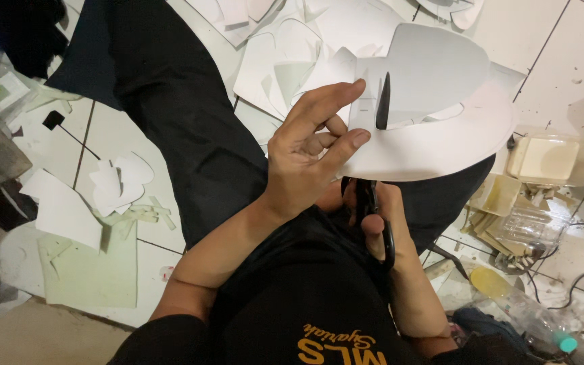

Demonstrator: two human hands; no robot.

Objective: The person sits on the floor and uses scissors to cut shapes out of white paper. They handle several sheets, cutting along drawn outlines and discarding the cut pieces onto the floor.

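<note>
Left hand (309, 159) pinches the white sheet (434, 128) between thumb and forefinger; right hand (380, 220), partly hidden, seems closed around black scissors (381, 101) cutting it.

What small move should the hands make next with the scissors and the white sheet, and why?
Probably close the scissors a little further along the cut. The black blade tip already pokes up through the white sheet, the left hand pinches the sheet beside it, and the right hand grips the handles underneath.

The sheet (434, 128) sits at upper centre above the scissors (373, 216); paper scraps (89, 203) lie on the floor (562, 47) at left, a plastic box (542, 159) at right.
</note>
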